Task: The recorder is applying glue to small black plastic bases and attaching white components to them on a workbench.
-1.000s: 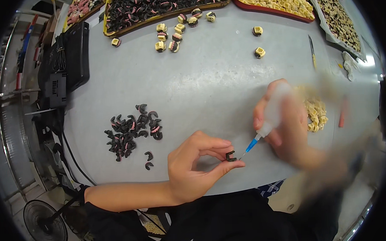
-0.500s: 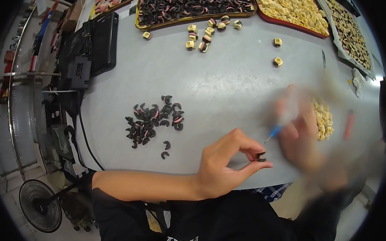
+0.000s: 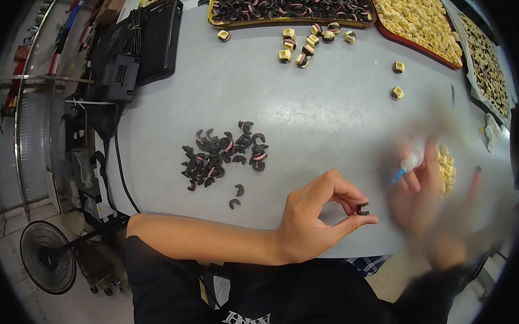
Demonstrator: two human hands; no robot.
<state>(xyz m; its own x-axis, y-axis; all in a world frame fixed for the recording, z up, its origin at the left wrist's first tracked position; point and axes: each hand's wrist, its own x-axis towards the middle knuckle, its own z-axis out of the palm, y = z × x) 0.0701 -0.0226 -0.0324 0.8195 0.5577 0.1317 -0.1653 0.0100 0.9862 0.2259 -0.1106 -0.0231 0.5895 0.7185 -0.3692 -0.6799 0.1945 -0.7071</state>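
Between thumb and fingertips, my left hand [image 3: 310,224] pinches a small black C-shaped piece [image 3: 363,209] above the front of the table. My right hand [image 3: 416,193], partly blurred, is wrapped round a small white squeeze bottle [image 3: 412,161] with a thin blue nozzle. The nozzle points down toward the left hand and is apart from the black piece. Left of my hands lies a loose heap of similar black curved pieces [image 3: 213,158], some with pink ridges. Just beyond the right hand is a heap of cream-coloured pieces [image 3: 447,171], partly hidden by it.
Several joined cream-and-black pieces [image 3: 302,60] stand toward the back. Behind them are a tray of black pieces [image 3: 293,22] and a red-rimmed tray of cream pieces [image 3: 419,49]. A black case [image 3: 165,47] sits back left; a red stick-like item [image 3: 475,184] lies at right.
My right hand has drawn the bottle's nozzle away to the right from the black piece. The left hand keeps its pinch. The whole view has shifted slightly.
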